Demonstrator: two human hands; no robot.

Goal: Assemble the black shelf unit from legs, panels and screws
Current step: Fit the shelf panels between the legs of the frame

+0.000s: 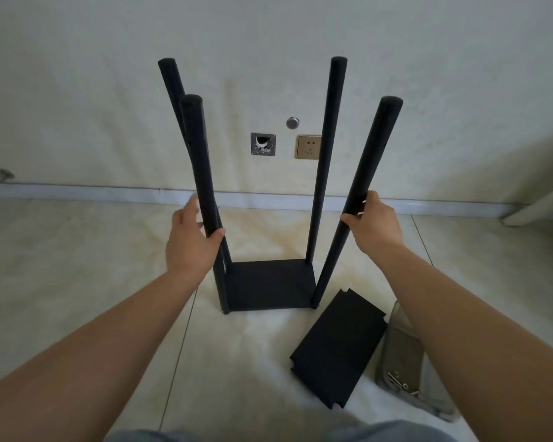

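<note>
Head view shows the left hand (192,240) and right hand (372,220) each wrapped round a near leg (201,173) above the bottom panel (270,283), whose joints look perhaps loose, so splaying could topple the frame onto the spare panel (337,349) just right of it.

A tan wall socket (308,147) sits on the pale wall (109,90) beside an open junction box (263,144) and a round metal knob (292,122), above the tiled floor (61,266).

Matt black legs (363,173) and finely textured black panel (338,349) on glossy, smooth pale floor tiles (77,266).
</note>
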